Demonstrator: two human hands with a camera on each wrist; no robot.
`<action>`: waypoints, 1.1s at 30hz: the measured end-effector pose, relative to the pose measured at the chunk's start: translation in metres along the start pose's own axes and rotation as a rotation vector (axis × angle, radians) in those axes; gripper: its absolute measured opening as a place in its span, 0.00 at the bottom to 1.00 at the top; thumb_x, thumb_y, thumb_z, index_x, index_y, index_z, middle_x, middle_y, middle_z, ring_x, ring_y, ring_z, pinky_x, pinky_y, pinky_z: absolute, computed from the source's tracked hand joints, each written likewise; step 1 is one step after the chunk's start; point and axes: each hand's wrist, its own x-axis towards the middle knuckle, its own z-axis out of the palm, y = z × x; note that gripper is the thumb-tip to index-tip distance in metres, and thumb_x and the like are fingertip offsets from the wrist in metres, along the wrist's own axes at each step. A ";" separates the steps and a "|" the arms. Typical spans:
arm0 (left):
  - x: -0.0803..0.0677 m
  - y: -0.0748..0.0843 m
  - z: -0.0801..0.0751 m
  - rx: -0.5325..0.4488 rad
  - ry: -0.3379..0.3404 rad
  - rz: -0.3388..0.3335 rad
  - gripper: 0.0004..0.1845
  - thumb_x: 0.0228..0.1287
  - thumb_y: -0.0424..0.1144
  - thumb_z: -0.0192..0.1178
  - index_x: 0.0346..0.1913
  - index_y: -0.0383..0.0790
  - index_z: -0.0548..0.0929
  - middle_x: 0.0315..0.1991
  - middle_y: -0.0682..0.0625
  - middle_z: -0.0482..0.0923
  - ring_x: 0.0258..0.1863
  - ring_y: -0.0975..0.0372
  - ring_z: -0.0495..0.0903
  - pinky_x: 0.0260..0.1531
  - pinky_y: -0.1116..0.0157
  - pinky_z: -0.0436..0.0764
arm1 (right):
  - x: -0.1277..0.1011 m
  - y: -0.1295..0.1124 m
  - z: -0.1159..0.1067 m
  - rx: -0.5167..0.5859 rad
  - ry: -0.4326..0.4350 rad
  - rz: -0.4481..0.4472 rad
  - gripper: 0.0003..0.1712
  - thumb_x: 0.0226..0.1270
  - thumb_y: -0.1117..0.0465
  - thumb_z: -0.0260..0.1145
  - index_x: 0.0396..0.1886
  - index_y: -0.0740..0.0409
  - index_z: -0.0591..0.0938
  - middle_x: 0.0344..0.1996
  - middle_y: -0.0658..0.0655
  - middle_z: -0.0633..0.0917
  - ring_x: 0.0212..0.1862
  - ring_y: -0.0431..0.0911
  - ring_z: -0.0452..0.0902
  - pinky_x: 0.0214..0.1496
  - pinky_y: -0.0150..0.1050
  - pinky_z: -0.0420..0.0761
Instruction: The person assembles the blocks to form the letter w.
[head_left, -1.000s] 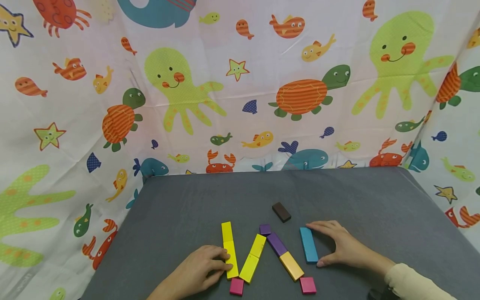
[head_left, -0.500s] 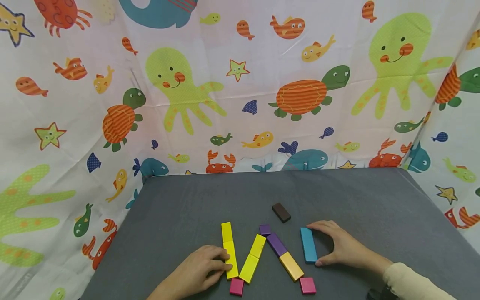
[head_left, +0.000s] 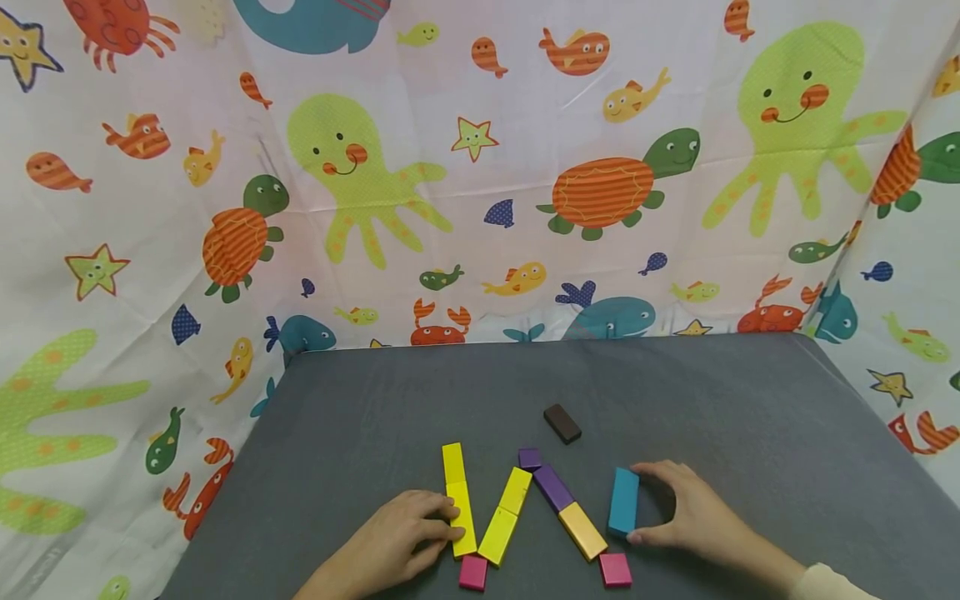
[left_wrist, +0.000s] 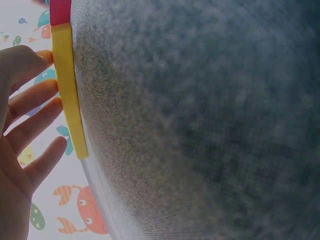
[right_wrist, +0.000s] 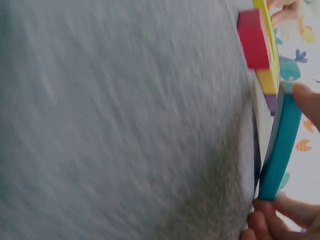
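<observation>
R hand [head_left: 690, 512] pinches blue block [head_left: 623, 501] end to end, just R of the orange block [head_left: 582, 531].
L hand [head_left: 397, 537] fingertips press yellow block [head_left: 462, 517], well L. Blue block likely light, rigid, smooth: grip short ends. Brown block [head_left: 562, 422] beyond.

My right hand [head_left: 693, 517] now pinches the blue block [head_left: 623, 501] between thumb and fingers and tips it up off the grey cloth [head_left: 750, 417], where a second ago it lay flat under my resting fingers. The block now leans the other way, its far end swung right, its near end close to the orange block [head_left: 582, 531]. My hand sits nearer to me than before.
</observation>
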 end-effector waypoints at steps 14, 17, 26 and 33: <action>0.001 -0.001 0.000 0.005 0.018 0.010 0.14 0.66 0.46 0.64 0.53 0.64 0.85 0.52 0.63 0.81 0.52 0.69 0.79 0.57 0.61 0.82 | -0.020 -0.005 0.013 -0.012 0.070 0.123 0.59 0.29 0.30 0.81 0.62 0.57 0.76 0.58 0.60 0.80 0.60 0.58 0.73 0.58 0.63 0.76; 0.001 -0.001 0.000 0.005 0.018 0.010 0.14 0.66 0.46 0.64 0.53 0.64 0.85 0.52 0.63 0.81 0.52 0.69 0.79 0.57 0.61 0.82 | -0.022 -0.006 0.015 -0.002 0.080 0.112 0.59 0.29 0.30 0.81 0.62 0.56 0.76 0.58 0.59 0.79 0.60 0.57 0.72 0.58 0.61 0.77; 0.001 0.000 0.000 0.003 0.008 0.000 0.14 0.66 0.46 0.64 0.53 0.64 0.85 0.52 0.63 0.81 0.52 0.69 0.78 0.57 0.60 0.82 | -0.023 -0.006 0.017 -0.004 0.070 0.127 0.60 0.29 0.30 0.81 0.64 0.55 0.75 0.60 0.60 0.78 0.60 0.57 0.71 0.57 0.62 0.77; 0.002 0.001 -0.001 0.003 -0.011 -0.017 0.14 0.67 0.47 0.64 0.54 0.65 0.85 0.52 0.63 0.80 0.52 0.69 0.78 0.57 0.60 0.82 | -0.023 -0.008 0.019 -0.017 0.059 0.153 0.61 0.28 0.30 0.81 0.64 0.55 0.74 0.61 0.61 0.77 0.61 0.57 0.70 0.58 0.63 0.76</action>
